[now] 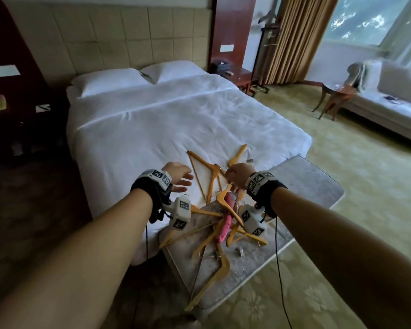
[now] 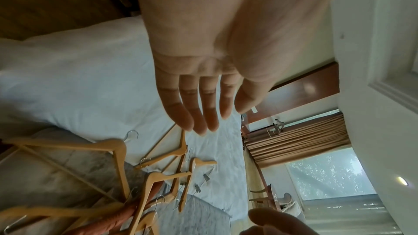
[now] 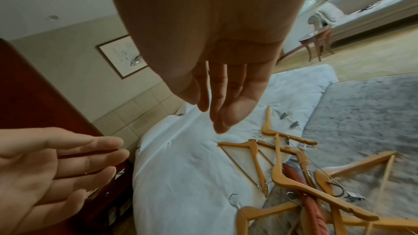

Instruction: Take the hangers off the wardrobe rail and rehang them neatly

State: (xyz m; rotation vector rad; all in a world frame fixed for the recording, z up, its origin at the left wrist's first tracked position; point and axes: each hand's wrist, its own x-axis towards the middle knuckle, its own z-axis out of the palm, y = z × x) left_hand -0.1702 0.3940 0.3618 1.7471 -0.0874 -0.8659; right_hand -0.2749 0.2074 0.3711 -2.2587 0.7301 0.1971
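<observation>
— What stands around the bed [image 1: 176, 115]?

— Two white pillows [image 1: 114, 79] lie at its head, against a tiled beige headboard wall [image 1: 128, 34]. A grey padded bench [image 1: 306, 186] sits at its foot.

— And to the right of the bed?

— A dark nightstand [image 1: 242, 78] just beside it, then tan curtains [image 1: 299, 36] at a window [image 1: 365, 17]. Further right, a small round wooden table [image 1: 335, 93] stands next to a pale sofa [image 1: 389, 100], on patterned green carpet [image 1: 342, 186].

— To the left?

— Dark wooden furniture [image 1: 14, 91], dim; details unclear.
</observation>
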